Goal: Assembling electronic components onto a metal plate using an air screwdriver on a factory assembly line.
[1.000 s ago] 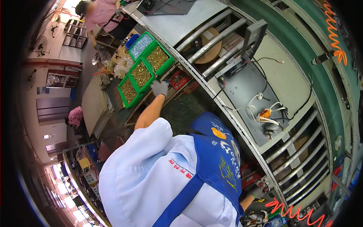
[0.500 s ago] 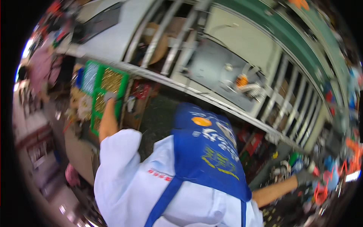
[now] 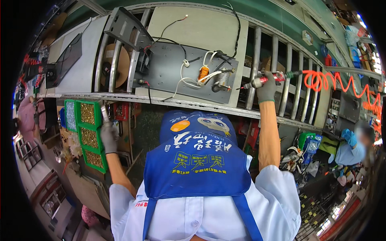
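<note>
My right hand point(image 3: 266, 89), in a grey glove, is closed around a red and silver pneumatic screwdriver point(image 3: 265, 79) above the conveyor rollers. Its thin tip points left, toward a grey metal panel point(image 3: 169, 72). On that panel lie an orange-wound coil point(image 3: 203, 74), a silver ribbed coil point(image 3: 222, 81) and loose white and black wires. A dark bent bracket point(image 3: 128, 27) stands at its left end. My gloved left hand point(image 3: 109, 137) is closed beside green bins point(image 3: 101, 120) of small brass-coloured parts; a pale, narrow piece shows at its fingers, its kind unclear.
A roller conveyor point(image 3: 274, 54) runs across in front of me. From the screwdriver, a coiled orange air hose point(image 3: 321, 80) stretches right. A dark sheet point(image 3: 66, 60) lies on the left table. Another person point(image 3: 352, 148) is at the right, and someone in pink point(image 3: 28, 116) at the far left.
My right hand has come from the lower right up to the conveyor with the screwdriver. My left hand has drawn back from over the brass parts to the bins' right side. The view has turned.
</note>
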`<state>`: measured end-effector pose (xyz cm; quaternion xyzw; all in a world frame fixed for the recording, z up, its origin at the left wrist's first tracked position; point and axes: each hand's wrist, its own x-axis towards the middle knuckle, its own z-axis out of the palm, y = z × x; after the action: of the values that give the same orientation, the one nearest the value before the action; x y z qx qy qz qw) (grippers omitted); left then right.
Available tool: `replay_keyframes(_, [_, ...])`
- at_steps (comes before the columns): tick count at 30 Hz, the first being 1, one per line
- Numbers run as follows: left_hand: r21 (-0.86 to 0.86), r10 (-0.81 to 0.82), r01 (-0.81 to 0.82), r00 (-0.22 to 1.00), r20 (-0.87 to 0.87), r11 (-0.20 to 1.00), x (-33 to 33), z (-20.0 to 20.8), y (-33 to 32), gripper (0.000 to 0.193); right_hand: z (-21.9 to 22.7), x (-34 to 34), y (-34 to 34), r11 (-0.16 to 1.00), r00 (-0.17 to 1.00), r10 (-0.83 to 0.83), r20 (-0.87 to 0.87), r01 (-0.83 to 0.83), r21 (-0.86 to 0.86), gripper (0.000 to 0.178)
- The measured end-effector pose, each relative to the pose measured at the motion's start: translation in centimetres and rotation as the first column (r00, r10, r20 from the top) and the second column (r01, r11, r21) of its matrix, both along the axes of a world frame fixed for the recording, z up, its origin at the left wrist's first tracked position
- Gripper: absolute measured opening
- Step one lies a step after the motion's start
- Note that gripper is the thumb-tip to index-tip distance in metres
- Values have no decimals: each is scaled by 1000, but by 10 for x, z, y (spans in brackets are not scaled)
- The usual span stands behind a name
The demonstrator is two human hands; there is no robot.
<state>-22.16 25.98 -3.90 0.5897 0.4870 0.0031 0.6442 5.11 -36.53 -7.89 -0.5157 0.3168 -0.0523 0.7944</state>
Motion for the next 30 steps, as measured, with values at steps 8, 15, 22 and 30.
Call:
replay_keyframes(8, [-399, -723, 638, 684, -98, 658, 68, 10, -298, 20, -68, 62, 15, 986, 970, 90, -227, -54, 160, 19])
replay_keyframes(15, [-370, -842, 760, 441, -311, 535, 144, -1, -402, 19, -83, 71, 30, 962, 928, 273, -252, -257, 92, 15])
replay_keyframes(22, [-470, -787, 638, 554, -272, 611, 166, 2, -437, 17, -86, 85, 34, 946, 910, 300, -285, -246, 210, 17])
replay_keyframes(30, [-486, -536, 382, 813, -229, 786, 177, -12, -484, 24, -102, 93, 40, 914, 881, 380, -281, -312, 258, 15])
